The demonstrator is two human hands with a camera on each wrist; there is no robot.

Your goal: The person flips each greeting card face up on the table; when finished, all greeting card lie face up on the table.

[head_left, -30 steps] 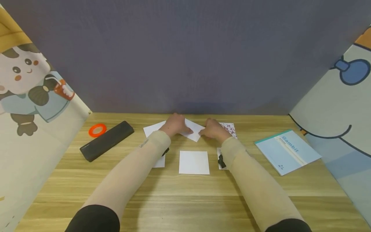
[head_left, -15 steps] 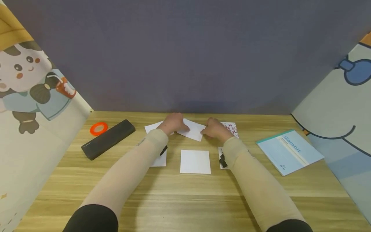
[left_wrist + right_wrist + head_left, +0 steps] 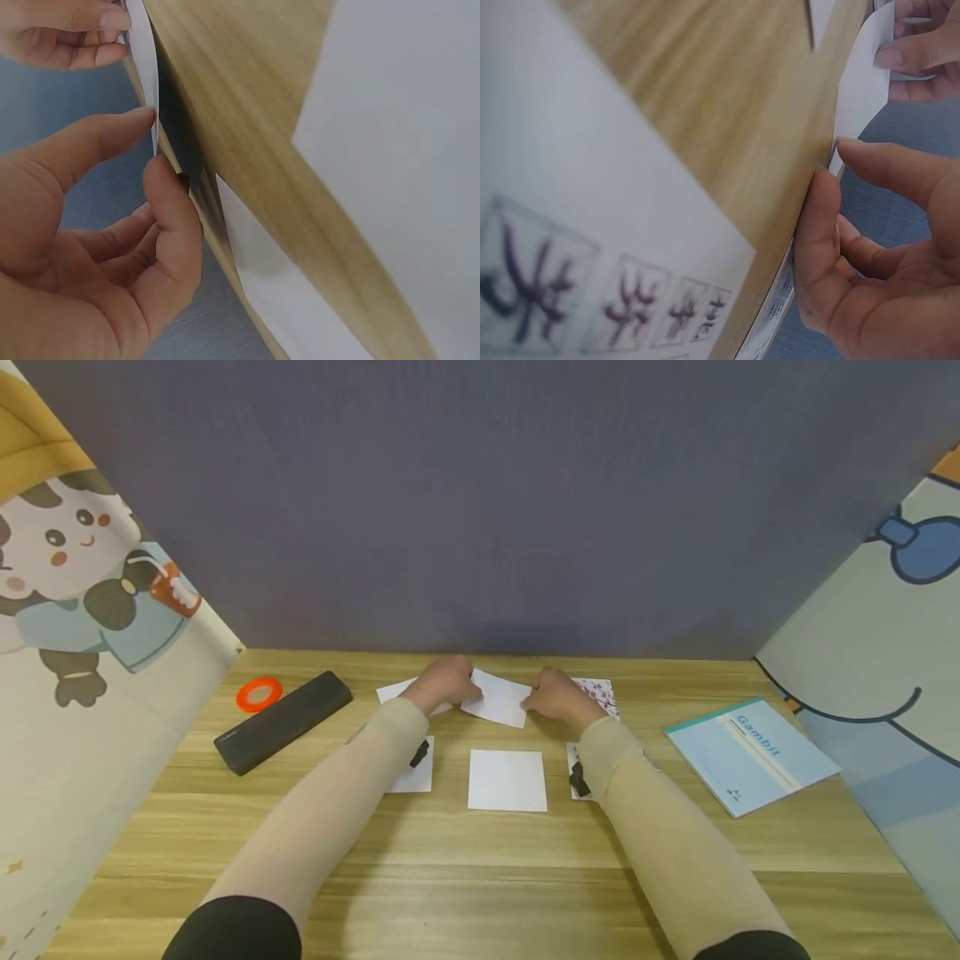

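At the back of the table, both hands hold a white paper card (image 3: pixel 497 700). My left hand (image 3: pixel 442 681) pinches its left edge between thumb (image 3: pixel 124 131) and index finger. The right hand (image 3: pixel 557 695) pinches the opposite edge, its thumb and forefinger tips meeting there in the right wrist view. The card bows slightly and stands tilted off the wood in the wrist views. Another white card (image 3: pixel 393 690) lies partly hidden behind my left hand. A card with a red floral print (image 3: pixel 597 693) lies just behind the right hand.
In front lie a blank white card (image 3: pixel 507 781), a card (image 3: pixel 420 777) half under the left forearm, and one printed with characters (image 3: pixel 630 187) under the right wrist. A black case (image 3: pixel 281 722) and orange ring (image 3: pixel 258 694) sit left, a blue Gambit pad (image 3: pixel 750 756) right.
My left hand has slid a little left to the held card's left edge, uncovering more of it. The card lies less slanted. The right hand keeps its grip almost in place.
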